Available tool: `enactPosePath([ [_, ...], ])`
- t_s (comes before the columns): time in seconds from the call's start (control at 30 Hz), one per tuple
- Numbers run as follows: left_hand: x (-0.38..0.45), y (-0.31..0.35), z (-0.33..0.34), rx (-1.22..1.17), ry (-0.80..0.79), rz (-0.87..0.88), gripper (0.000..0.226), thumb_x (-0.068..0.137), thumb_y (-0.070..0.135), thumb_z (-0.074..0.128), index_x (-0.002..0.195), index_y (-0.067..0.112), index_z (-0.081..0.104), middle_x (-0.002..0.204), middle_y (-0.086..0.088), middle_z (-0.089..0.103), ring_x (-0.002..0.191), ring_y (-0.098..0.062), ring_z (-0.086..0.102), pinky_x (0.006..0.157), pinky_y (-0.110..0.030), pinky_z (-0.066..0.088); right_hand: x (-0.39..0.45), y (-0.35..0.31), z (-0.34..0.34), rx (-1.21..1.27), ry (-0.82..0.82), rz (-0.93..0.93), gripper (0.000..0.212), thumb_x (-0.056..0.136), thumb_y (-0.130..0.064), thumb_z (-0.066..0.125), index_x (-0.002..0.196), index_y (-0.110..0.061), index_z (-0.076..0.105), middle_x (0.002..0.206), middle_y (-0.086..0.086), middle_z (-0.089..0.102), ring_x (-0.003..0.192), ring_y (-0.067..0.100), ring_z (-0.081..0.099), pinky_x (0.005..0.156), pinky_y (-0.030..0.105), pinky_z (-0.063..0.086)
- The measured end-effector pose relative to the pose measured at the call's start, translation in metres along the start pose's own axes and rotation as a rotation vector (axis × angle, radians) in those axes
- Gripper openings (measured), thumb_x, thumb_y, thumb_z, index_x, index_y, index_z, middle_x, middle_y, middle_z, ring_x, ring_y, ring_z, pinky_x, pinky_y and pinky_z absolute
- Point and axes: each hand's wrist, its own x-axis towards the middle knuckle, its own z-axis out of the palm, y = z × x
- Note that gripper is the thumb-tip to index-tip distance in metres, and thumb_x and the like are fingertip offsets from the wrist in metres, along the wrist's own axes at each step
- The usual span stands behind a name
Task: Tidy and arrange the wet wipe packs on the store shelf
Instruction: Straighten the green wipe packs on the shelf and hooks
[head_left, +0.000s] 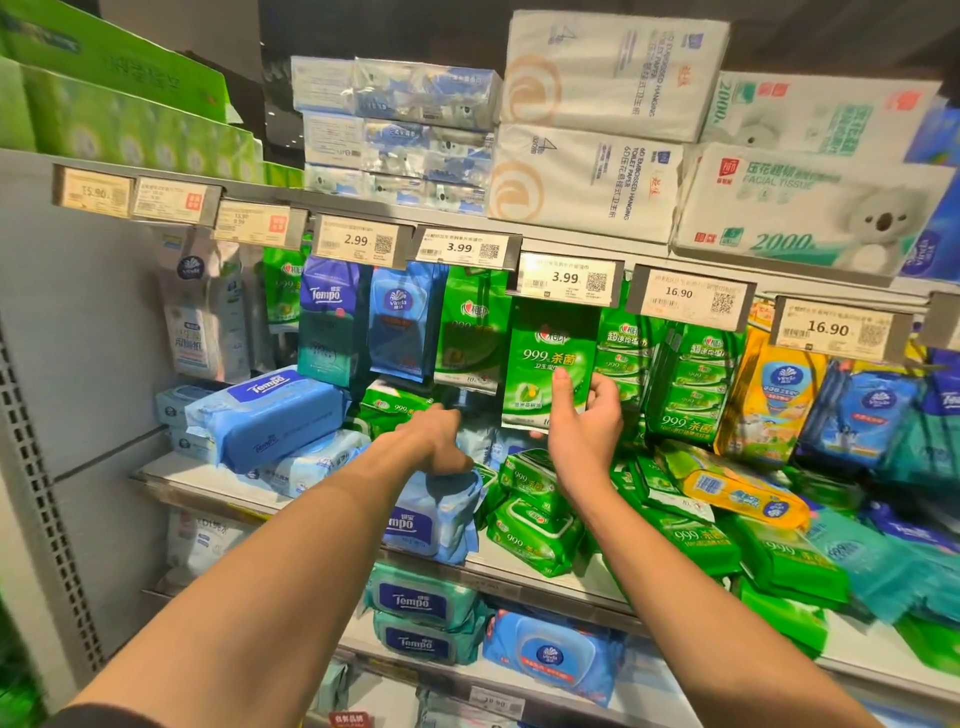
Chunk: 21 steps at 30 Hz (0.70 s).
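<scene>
Right hand pinching green pack, left hand gripping blue pack

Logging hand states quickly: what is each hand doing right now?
Left hand: grips the blue Tempo pack.
Right hand: holds the hanging green 999 pack.

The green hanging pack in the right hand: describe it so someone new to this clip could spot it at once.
Find the row of white price tags on the shelf rail and the middle tag reading 3.99. Directly below it hangs the green pack, pinched by the right hand. Unlike the neighbouring green packs, it is pulled forward in front of the row.
</scene>
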Motion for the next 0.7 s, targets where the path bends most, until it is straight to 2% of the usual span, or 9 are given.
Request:
enactPosePath([
  [0.1, 0.0, 0.0, 0.0, -0.007, -0.005, 0.005, 0.07, 0.077, 0.049, 0.07, 0.131, 0.01, 0.047, 0.138, -0.014, 0.045, 0.116, -0.035, 0.053, 0.098, -0.048, 0.048, 0.005, -0.002, 0.004, -0.045, 0.022, 0.06, 0.022, 0.094, -0.038, 0.061, 0.095, -0.018, 0.051, 0.082, -0.007, 0.043, 0.083, 0.018, 0.041, 0.066, 0.032, 0.036],
  [0.17, 0.001, 0.0, -0.002, -0.01, -0.007, 0.009, 0.069, 0.076, 0.05, 0.071, 0.129, 0.011, 0.048, 0.138, -0.015, 0.045, 0.115, -0.035, 0.053, 0.098, -0.048, 0.049, 0.007, 0.0, 0.006, -0.049, 0.023, 0.108, 0.02, 0.093, -0.041, 0.062, 0.089, -0.027, 0.049, 0.08, -0.008, 0.042, 0.081, 0.021, 0.046, 0.066, 0.034, 0.045],
  [0.23, 0.001, 0.0, -0.005, -0.018, -0.009, 0.008, 0.07, 0.076, 0.05, 0.072, 0.129, 0.011, 0.048, 0.137, -0.014, 0.044, 0.114, -0.035, 0.053, 0.098, -0.047, 0.049, 0.011, 0.0, 0.01, -0.064, 0.001, 0.169, 0.021, 0.09, -0.047, 0.062, 0.086, -0.033, 0.046, 0.09, -0.004, 0.051, 0.085, 0.026, 0.057, 0.071, 0.049, 0.056],
  [0.33, 0.001, 0.001, -0.007, -0.02, -0.008, 0.015, 0.072, 0.076, 0.049, 0.071, 0.132, 0.01, 0.047, 0.134, -0.014, 0.045, 0.115, -0.034, 0.052, 0.099, -0.047, 0.048, 0.024, -0.003, 0.015, -0.055, -0.018, 0.284, 0.03, 0.093, -0.035, 0.062, 0.111, -0.014, 0.051, 0.113, 0.007, 0.054, 0.076, 0.019, 0.06, 0.067, 0.049, 0.061],
  [0.37, 0.001, 0.002, -0.008, -0.023, -0.005, 0.02, 0.072, 0.076, 0.049, 0.071, 0.132, 0.011, 0.047, 0.132, -0.013, 0.046, 0.115, -0.034, 0.052, 0.098, -0.047, 0.048, 0.03, -0.004, 0.016, -0.041, -0.028, 0.32, 0.028, 0.094, -0.028, 0.061, 0.11, -0.007, 0.051, 0.108, 0.009, 0.054, 0.072, 0.016, 0.059, 0.063, 0.045, 0.062],
  [0.47, 0.001, 0.004, -0.007, -0.025, 0.008, 0.042, 0.074, 0.076, 0.052, 0.07, 0.134, 0.012, 0.047, 0.127, -0.012, 0.048, 0.114, -0.032, 0.052, 0.099, -0.048, 0.047, 0.047, -0.007, 0.016, -0.084, -0.063, 0.363, 0.008, 0.093, -0.015, 0.057, 0.088, -0.011, 0.052, 0.082, 0.004, 0.053, 0.075, 0.02, 0.054, 0.058, 0.035, 0.058],
  [0.53, 0.0, 0.005, -0.006, -0.024, 0.018, 0.059, 0.078, 0.076, 0.056, 0.069, 0.137, 0.013, 0.045, 0.129, -0.012, 0.047, 0.117, -0.032, 0.05, 0.1, -0.049, 0.046, 0.055, -0.006, 0.015, -0.109, -0.064, 0.357, 0.013, 0.091, -0.02, 0.059, 0.101, -0.012, 0.055, 0.083, -0.001, 0.054, 0.077, 0.02, 0.054, 0.062, 0.034, 0.058],
  [0.6, -0.002, 0.006, -0.006, -0.013, 0.028, 0.07, 0.082, 0.076, 0.06, 0.067, 0.14, 0.014, 0.043, 0.134, -0.013, 0.045, 0.122, -0.033, 0.047, 0.101, -0.051, 0.045, 0.06, -0.003, 0.013, -0.224, -0.093, 0.3, 0.023, 0.09, -0.023, 0.06, 0.107, -0.009, 0.056, 0.093, 0.006, 0.058, 0.087, 0.029, 0.058, 0.071, 0.036, 0.056],
  [0.7, -0.005, 0.008, -0.006, 0.01, 0.027, 0.071, 0.087, 0.077, 0.064, 0.065, 0.143, 0.015, 0.039, 0.141, -0.014, 0.041, 0.129, -0.036, 0.041, 0.104, -0.054, 0.041, 0.057, 0.006, -0.003, -0.596, -0.282, 0.095, 0.035, 0.093, -0.039, 0.056, 0.083, -0.005, 0.054, 0.094, 0.016, 0.06, 0.09, 0.035, 0.061, 0.071, 0.036, 0.047],
])
